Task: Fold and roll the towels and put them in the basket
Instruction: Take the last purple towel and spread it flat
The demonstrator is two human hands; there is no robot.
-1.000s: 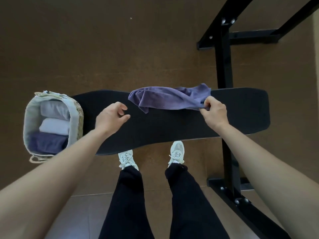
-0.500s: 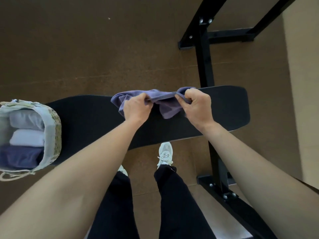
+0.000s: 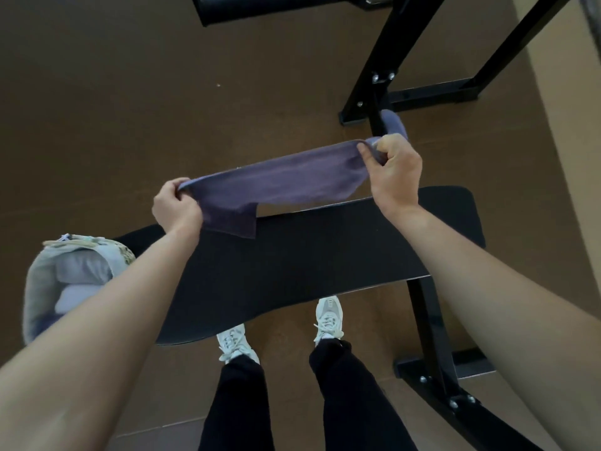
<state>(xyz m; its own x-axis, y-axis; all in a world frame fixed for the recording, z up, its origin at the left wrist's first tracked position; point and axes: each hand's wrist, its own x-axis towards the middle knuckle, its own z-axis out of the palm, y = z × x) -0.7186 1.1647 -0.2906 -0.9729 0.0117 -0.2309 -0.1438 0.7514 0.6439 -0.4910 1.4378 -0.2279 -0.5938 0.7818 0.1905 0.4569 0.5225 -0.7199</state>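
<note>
towel [image 3: 276, 183]: above the 12 o'clock edge of the desk [image 3: 325, 255]
basket [image 3: 35, 288]: at the desk's 9 o'clock end, rolled towels [image 3: 79, 271] inside

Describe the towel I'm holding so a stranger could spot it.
Find the long black bench pad. Above it, a purple towel hangs stretched between the left hand and right hand. Unlike the rolled towels in the basket at the pad's left end, it is unrolled.
</note>
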